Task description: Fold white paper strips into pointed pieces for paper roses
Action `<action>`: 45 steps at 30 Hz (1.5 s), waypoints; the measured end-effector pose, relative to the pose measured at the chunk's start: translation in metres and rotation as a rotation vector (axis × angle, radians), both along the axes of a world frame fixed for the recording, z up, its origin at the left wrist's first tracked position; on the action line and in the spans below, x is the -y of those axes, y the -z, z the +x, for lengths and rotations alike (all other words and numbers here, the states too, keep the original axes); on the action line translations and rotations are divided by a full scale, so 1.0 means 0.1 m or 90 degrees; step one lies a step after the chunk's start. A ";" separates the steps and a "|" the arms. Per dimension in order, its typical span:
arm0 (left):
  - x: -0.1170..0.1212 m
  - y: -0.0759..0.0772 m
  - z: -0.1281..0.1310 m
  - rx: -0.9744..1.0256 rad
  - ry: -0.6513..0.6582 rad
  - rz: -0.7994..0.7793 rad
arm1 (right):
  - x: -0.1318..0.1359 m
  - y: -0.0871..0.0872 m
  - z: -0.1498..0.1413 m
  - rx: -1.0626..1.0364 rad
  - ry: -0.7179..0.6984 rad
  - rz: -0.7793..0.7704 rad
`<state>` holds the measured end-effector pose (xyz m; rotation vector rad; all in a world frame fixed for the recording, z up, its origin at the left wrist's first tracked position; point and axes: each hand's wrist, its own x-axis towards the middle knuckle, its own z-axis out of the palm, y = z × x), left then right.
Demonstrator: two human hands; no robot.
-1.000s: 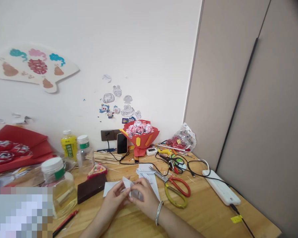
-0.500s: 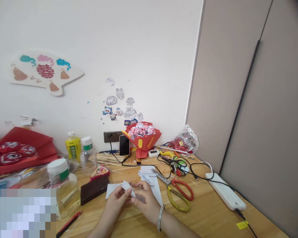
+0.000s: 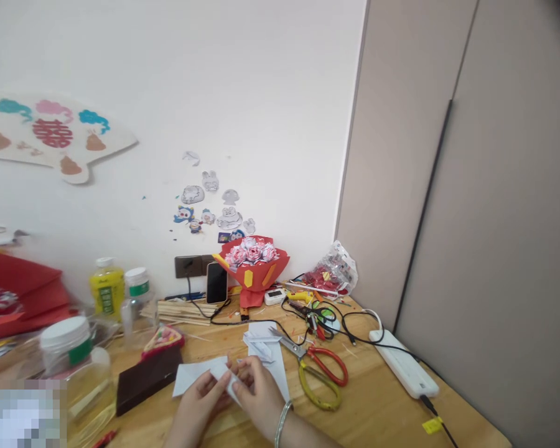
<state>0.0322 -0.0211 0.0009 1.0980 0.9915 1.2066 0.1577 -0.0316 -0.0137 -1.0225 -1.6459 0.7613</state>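
Observation:
A small piece of white paper [image 3: 224, 376] is pinched between my two hands above the table's front part. My left hand [image 3: 200, 398] grips its left side between thumb and fingers. My right hand [image 3: 260, 393], with a silver bracelet [image 3: 282, 423] at the wrist, holds the right side; some of its fingers are hidden behind the paper. A white sheet [image 3: 189, 375] lies just behind my left hand. Beyond my right hand rest another white sheet [image 3: 279, 373] and folded paper pieces [image 3: 260, 347]. Scissors [image 3: 324, 379] with one red and one yellow handle lie to the right, blades touching the papers.
A dark box [image 3: 144, 381] and a lidded clear jar [image 3: 74, 386] stand left. Behind are a yellow-labelled bottle [image 3: 107, 289], wooden sticks [image 3: 182, 311], a phone [image 3: 217, 283] and a red paper-flower bouquet [image 3: 254, 267]. A white power bank [image 3: 406, 364] and black cables [image 3: 354, 323] lie right.
The view has turned to the right, so things sit further left in the picture. Both hands still hold the small paper, which is now tilted differently between the fingers.

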 end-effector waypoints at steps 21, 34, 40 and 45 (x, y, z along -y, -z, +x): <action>-0.07 0.16 -0.03 0.030 -0.026 0.003 | -0.01 -0.03 0.03 0.088 0.067 0.032; 0.01 0.06 0.00 0.018 -0.040 0.015 | -0.02 0.04 0.03 0.108 0.065 0.021; 0.05 0.00 -0.01 0.008 -0.013 0.029 | -0.04 0.05 0.04 0.096 0.061 0.026; 0.03 0.00 -0.03 0.005 0.007 0.024 | -0.04 0.05 0.03 0.081 0.046 0.014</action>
